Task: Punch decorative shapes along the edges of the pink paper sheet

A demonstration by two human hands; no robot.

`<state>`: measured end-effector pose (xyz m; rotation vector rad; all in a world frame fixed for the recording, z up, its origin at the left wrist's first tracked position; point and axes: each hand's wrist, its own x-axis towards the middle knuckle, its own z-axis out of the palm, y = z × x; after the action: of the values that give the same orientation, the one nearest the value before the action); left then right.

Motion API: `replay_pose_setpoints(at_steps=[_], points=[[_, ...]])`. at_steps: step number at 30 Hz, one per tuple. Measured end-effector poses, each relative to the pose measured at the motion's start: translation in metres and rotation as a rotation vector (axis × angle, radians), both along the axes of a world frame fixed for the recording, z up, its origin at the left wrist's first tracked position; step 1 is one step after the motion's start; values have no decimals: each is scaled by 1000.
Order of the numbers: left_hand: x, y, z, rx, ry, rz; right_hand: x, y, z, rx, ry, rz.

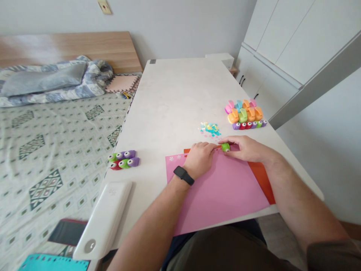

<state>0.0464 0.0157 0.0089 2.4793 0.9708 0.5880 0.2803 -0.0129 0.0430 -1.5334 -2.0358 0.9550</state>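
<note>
R hand (pixel 246 148) fingers closed round green punch (pixel 225 147) at pink paper's (pixel 225 188) far edge, L hand (pixel 199 157) resting on paper, can't tell if pinching; flower holes (pixel 171 159) done nr far-L corner, nearer area plain, so prob. early on.

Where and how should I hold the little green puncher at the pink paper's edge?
Probably by its near and far sides, thumb nearest you, coming from the right, as the right hand does. The green puncher is short and chunky, so a pinch spans it, and the left hand on the pink paper lies to its left.
</note>
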Motion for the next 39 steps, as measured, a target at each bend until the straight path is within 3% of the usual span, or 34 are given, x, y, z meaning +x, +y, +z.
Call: replay_pose_setpoints(at_steps=[13, 39], points=[[1, 0, -1, 5, 2, 9, 0, 0, 5, -8, -4, 1], [1, 0, -1, 19, -26, 6, 0, 1, -1, -16, -19, -40]])
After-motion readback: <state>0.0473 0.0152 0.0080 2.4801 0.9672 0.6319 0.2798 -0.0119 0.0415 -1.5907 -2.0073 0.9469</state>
